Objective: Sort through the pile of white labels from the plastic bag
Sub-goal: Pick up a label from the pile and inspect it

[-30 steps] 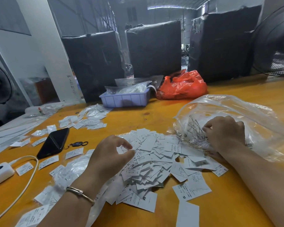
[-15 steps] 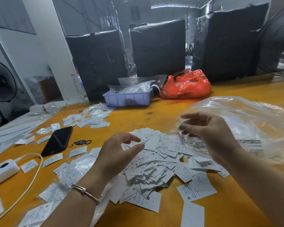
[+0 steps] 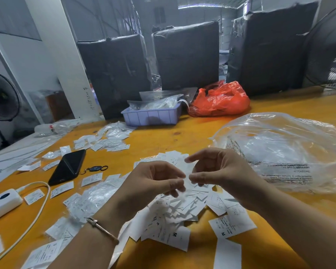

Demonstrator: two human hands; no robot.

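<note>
1. Sitting in the middle of the yellow desk (image 3: 192,133) is the pile of white labels (image 3: 175,214), a loose heap with size letters like M, S and L showing on a few of them.
2. Both hands are raised just above the pile. The left hand (image 3: 155,181) and right hand (image 3: 217,171) meet fingertip to fingertip, and the fingers (image 3: 177,186) are curled and pinching what looks like one white label (image 3: 184,167) between them. It's blurry there, so can't read it.
3. Left wrist has a thin bracelet (image 3: 101,228) on it.
4. Just right of the pile lies the clear plastic bag (image 3: 283,148), crumpled and open toward the hands, with printed warning text along its near edge.
5. More single labels are scattered to the left, plus a few small clear packets (image 3: 91,199).
6. Further left: a black phone (image 3: 67,166) with a key tag (image 3: 94,168) beside it, and a white power bank (image 3: 2,203) with its cable (image 3: 39,208) looping toward the near edge.
7. At the back of the desk there's a lavender tray (image 3: 150,116) stuffed with clear bags, and an orange plastic bag (image 3: 219,100) just beside it.
8. Behind that, three big black-wrapped bales (image 3: 186,55), and a fan (image 3: 330,53) at the far right.
</note>
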